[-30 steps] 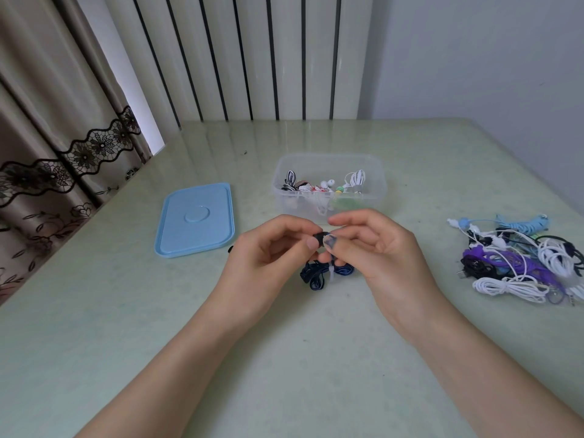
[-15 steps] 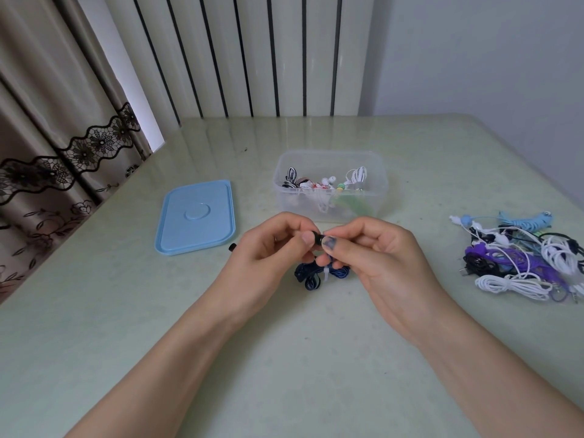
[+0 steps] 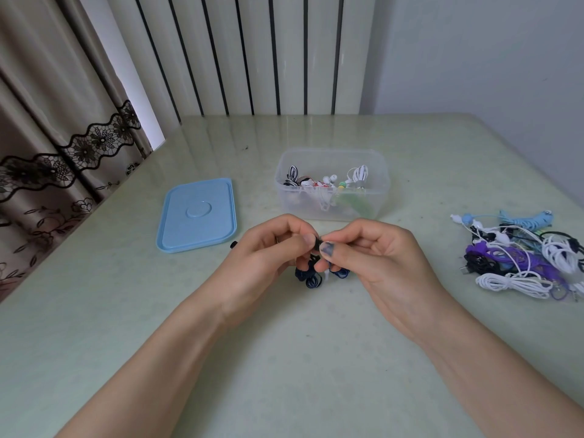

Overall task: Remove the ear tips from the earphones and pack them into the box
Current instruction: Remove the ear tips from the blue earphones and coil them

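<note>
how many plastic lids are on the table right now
1. The blue lid lies flat on the table, left of the clear box and beyond the left hand. No other lid shows, though the earphone pile could hide small things.

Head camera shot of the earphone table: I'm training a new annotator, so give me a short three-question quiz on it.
1. True or false: the blue lid sits on the clear box.
2. On which side of the person's own hands does the pile of earphones lie: A left, B right, C inside the box?
3. Fill in: the left hand and right hand pinch a small dark ____, its dark blue cable hanging below.

Key: 1 false; 2 B; 3 earbud.
</note>
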